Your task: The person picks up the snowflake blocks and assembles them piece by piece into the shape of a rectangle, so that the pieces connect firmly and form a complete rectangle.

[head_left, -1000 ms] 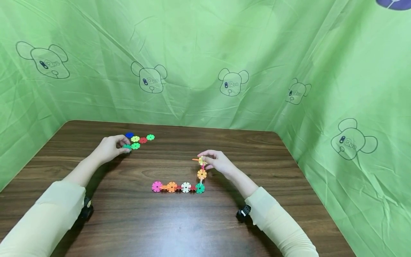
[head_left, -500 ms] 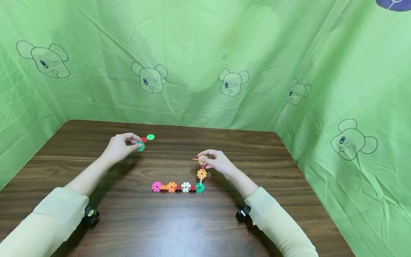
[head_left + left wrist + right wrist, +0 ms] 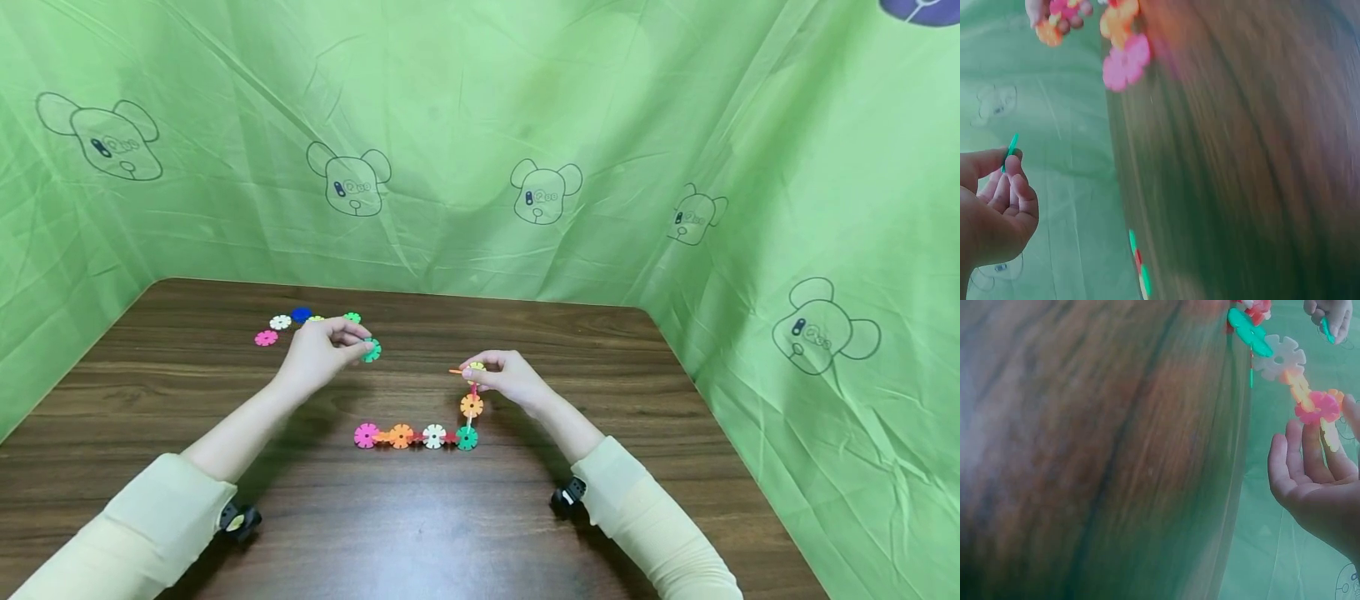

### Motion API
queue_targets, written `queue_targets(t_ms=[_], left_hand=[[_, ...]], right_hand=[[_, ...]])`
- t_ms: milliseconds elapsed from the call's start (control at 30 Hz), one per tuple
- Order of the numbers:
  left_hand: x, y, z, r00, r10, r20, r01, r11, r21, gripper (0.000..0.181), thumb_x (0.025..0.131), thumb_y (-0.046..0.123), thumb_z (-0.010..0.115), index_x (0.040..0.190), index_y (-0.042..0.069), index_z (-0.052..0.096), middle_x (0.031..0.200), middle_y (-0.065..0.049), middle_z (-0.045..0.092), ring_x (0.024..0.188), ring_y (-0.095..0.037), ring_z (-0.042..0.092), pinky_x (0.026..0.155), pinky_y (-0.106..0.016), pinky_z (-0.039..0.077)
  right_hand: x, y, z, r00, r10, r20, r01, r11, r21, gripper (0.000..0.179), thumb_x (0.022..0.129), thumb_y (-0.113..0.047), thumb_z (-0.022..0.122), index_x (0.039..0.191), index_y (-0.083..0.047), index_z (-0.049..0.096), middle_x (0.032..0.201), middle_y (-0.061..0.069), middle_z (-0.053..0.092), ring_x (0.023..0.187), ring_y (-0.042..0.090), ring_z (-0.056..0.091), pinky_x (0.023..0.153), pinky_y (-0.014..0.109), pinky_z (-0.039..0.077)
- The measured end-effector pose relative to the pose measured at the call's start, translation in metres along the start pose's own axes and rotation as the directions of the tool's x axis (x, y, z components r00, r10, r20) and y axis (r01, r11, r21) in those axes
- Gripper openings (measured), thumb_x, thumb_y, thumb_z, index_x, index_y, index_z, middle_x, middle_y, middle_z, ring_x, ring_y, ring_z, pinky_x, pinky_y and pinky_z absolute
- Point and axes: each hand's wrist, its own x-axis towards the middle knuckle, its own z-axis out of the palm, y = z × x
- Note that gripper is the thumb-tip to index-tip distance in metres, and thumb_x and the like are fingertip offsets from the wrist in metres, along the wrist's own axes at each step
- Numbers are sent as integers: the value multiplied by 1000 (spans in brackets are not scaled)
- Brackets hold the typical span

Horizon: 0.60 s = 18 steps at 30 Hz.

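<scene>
My left hand (image 3: pixel 318 354) pinches a green notched snowflake disc (image 3: pixel 372 350) between thumb and fingers, above the table. In the left wrist view that green disc (image 3: pixel 1011 152) is edge-on. An L-shaped chain of interlocked snowflake discs (image 3: pixel 401 436) lies in front, with pink, orange, white, red and green pieces. My right hand (image 3: pixel 512 379) holds the chain's far end by the yellow disc (image 3: pixel 476 372); an orange disc (image 3: pixel 455 372) juts out leftward there, edge-on. In the right wrist view my fingers are curled near the pink disc (image 3: pixel 1318 407) and the pale yellow one (image 3: pixel 1329 434).
Loose discs lie at the back left: pink (image 3: pixel 266 337), white (image 3: pixel 281 322), blue (image 3: pixel 302 315) and light green (image 3: pixel 352 317); others are partly hidden behind my left hand. A green cloth (image 3: pixel 450 233) hangs behind and beside the wooden table (image 3: pixel 570 333).
My left hand has carried the green disc away from the loose discs, rightward toward the chain, uncovering pink and white discs. My right hand has stayed almost still.
</scene>
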Motion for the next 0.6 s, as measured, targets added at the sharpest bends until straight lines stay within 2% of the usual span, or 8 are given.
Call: queue_targets(t_ms=[133, 200, 300, 367, 467, 600], left_hand=[[-4, 8, 11, 1000, -10, 3, 10, 998, -69, 22, 84, 22, 73, 96, 5, 67, 85, -10, 71, 71, -28, 69, 62, -30, 57], [-5, 11, 17, 1000, -20, 13, 22, 993, -118, 21, 84, 20, 73, 96, 4, 66, 85, -12, 71, 70, -28, 69, 62, -31, 57], [-7, 15, 28, 999, -36, 30, 41, 980, -194, 21, 84, 17, 73, 96, 2, 65, 85, -14, 71, 69, -26, 69, 60, -29, 57], [-8, 18, 36, 998, -48, 39, 56, 970, -235, 20, 83, 15, 73, 95, 2, 65, 85, -14, 71, 70, -30, 69, 61, -33, 58], [-8, 19, 49, 997, -55, 54, 68, 958, -277, 21, 83, 13, 73, 97, 1, 65, 84, -14, 71, 73, -36, 69, 64, -40, 58], [-8, 20, 62, 996, -54, 68, 70, 962, -265, 19, 83, 13, 73, 98, 3, 67, 84, -12, 71, 72, -35, 69, 63, -41, 58]], right_hand=[[-8, -14, 1, 1000, -17, 9, 17, 1000, 7, 27, 89, -15, 66, 109, 3, 66, 90, 7, 68, 87, 32, 66, 87, 53, 50], [-8, -14, 2, 1000, -21, 5, 21, 1000, 5, 27, 89, -16, 67, 108, 2, 66, 92, 13, 68, 90, 37, 65, 86, 52, 51], [-7, -10, 1, 1000, -26, 0, 26, 1000, 1, 28, 88, -21, 68, 108, -1, 67, 100, 24, 66, 90, 35, 66, 84, 48, 53], [-3, -3, 0, 1000, -16, 0, 16, 1000, -3, 30, 87, -25, 69, 109, -5, 68, 107, 28, 63, 90, 32, 66, 84, 47, 53], [-3, -4, -1, 1000, -10, 8, 10, 1000, -10, 32, 87, -27, 69, 111, -7, 68, 111, 25, 64, 90, 30, 66, 85, 48, 52], [-3, -6, -1, 1000, -11, 16, 11, 1000, -13, 31, 88, -28, 68, 111, -9, 69, 113, 24, 64, 93, 34, 64, 86, 49, 52]])
